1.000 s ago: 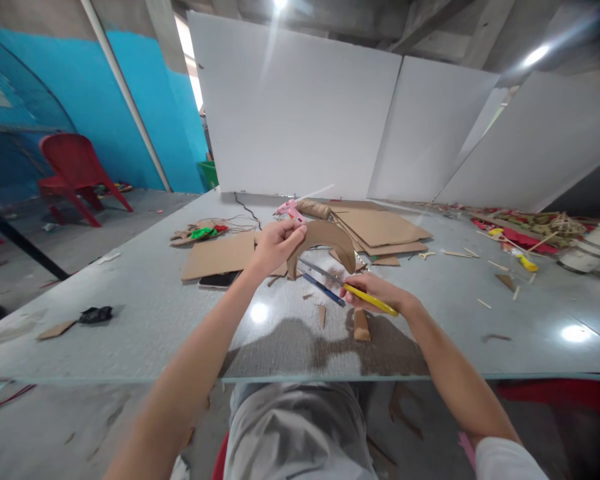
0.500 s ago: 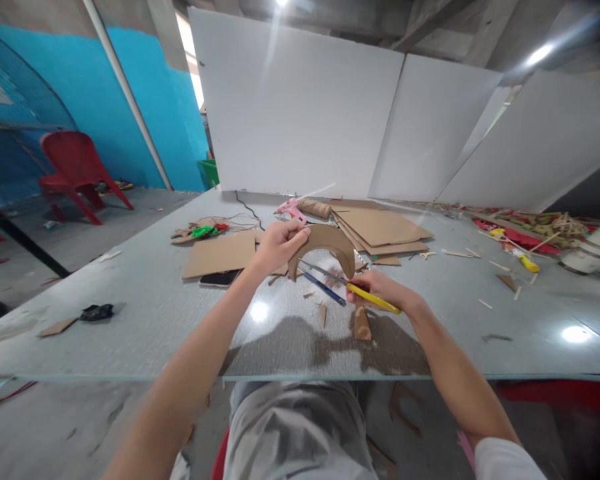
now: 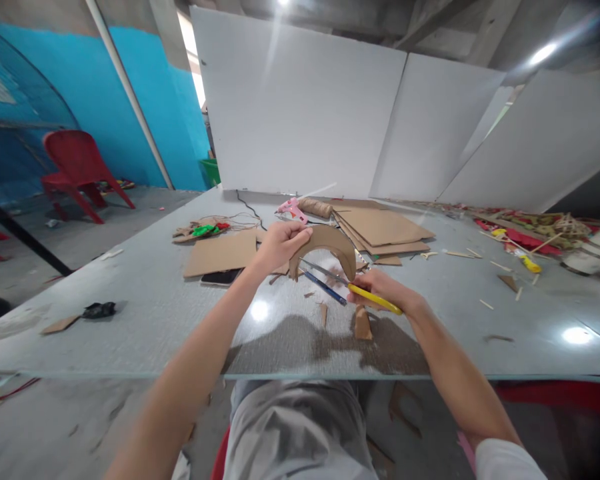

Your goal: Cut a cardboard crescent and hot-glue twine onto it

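My left hand (image 3: 283,245) pinches the upper left side of a curved, crescent-shaped piece of cardboard (image 3: 333,241) and holds it above the table. In my right hand (image 3: 380,288) is a pair of scissors with yellow handles (image 3: 375,299). Its metal blades point left, beneath the arch of the cardboard, close to its inner edge. I cannot tell whether the blades touch it. Below them a blue pen (image 3: 326,288) lies on the table. Small cardboard scraps (image 3: 363,324) are scattered near my right hand.
Behind my hands are a pink glue gun (image 3: 294,210), a roll of twine (image 3: 315,208) and stacked cardboard sheets (image 3: 385,227). A cardboard sheet (image 3: 220,253) partly covers a dark phone-like object (image 3: 220,277) at left. Sticks and a white bucket (image 3: 597,248) stand at right.
The view has shifted very slightly. Both hands, the cardboard crescent and the scissors keep nearly the same positions.
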`<state>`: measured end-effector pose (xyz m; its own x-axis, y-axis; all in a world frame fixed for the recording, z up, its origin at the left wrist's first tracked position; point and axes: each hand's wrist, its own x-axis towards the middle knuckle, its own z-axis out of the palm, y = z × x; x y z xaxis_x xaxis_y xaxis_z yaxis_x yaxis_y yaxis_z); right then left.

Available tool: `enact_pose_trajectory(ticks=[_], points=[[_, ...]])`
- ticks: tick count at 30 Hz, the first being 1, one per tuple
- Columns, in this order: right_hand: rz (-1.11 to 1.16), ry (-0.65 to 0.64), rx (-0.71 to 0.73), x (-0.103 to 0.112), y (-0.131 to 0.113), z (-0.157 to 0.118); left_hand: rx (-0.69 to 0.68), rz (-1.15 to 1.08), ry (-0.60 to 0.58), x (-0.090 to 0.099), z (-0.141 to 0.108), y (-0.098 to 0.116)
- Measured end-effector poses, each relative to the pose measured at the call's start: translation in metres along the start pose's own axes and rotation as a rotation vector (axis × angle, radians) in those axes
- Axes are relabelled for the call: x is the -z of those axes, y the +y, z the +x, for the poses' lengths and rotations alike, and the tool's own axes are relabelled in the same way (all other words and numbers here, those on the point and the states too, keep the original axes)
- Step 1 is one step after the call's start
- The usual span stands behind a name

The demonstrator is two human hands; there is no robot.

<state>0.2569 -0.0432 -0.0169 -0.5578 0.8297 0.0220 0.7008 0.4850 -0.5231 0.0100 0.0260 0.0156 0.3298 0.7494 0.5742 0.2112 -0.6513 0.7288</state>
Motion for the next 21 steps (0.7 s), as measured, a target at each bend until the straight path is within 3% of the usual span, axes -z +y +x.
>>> enact_pose_trajectory(ticks=[8,13,18,21], points=[[-0.015,0.004,0.008,0.001,-0.004,-0.001,0.020,-0.017,0.030,0.000,-0.001,0.002],[-0.085,0.065,0.012,0.002,-0.008,0.000,0.043,-0.043,0.116,-0.001,0.000,0.002],[-0.303,0.291,-0.060,-0.002,-0.012,0.000,0.073,-0.074,0.238,-0.008,0.003,-0.007],[-0.260,0.358,-0.094,-0.006,-0.011,0.002,0.076,-0.080,0.344,-0.014,0.004,-0.012]])
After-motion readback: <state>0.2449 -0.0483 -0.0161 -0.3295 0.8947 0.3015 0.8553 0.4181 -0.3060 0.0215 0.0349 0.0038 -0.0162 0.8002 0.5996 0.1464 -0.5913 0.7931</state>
